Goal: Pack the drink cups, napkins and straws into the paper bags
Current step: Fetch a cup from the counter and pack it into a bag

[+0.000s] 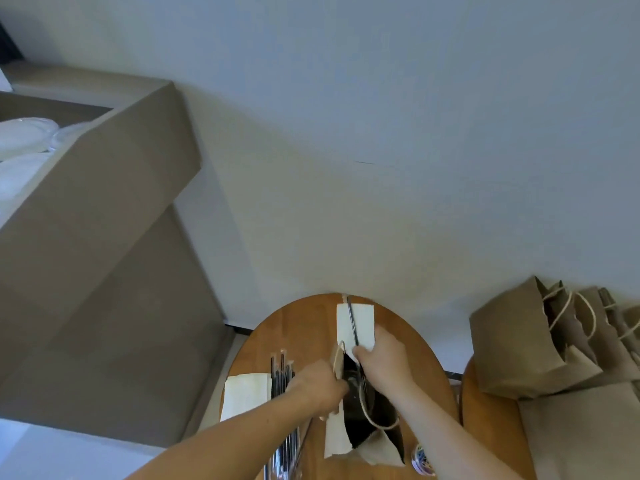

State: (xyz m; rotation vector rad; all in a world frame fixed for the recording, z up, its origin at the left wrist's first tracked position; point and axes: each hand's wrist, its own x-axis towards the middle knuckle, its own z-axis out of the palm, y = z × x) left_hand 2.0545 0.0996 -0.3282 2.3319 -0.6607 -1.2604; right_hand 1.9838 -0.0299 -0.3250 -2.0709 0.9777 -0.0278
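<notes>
In the head view, a round wooden table (311, 327) stands near a pale wall. On it stands an open paper bag (367, 410), its dark inside facing up, with a cord handle (372, 410) looped over the opening. The left hand (317, 386) is closed around the left rim of this bag and holds it open. The right hand (384, 358) pinches a white napkin (356, 323) together with 1 wrapped straw (352, 320) that lies along it; both stick out beyond the fingers, above the far edge of the bag's opening. I cannot tell if their lower ends are already inside the bag.

On the table to the left lies a stack of napkins (244, 396), and just beside it a bundle of straws (282, 375), partly hidden under the left forearm. At the right, on a second round table (485, 427), several brown paper bags (519, 344) with cord handles lean against each other. At the far left stands a large cardboard box (104, 188); inside it are pale translucent items, too blurred to name.
</notes>
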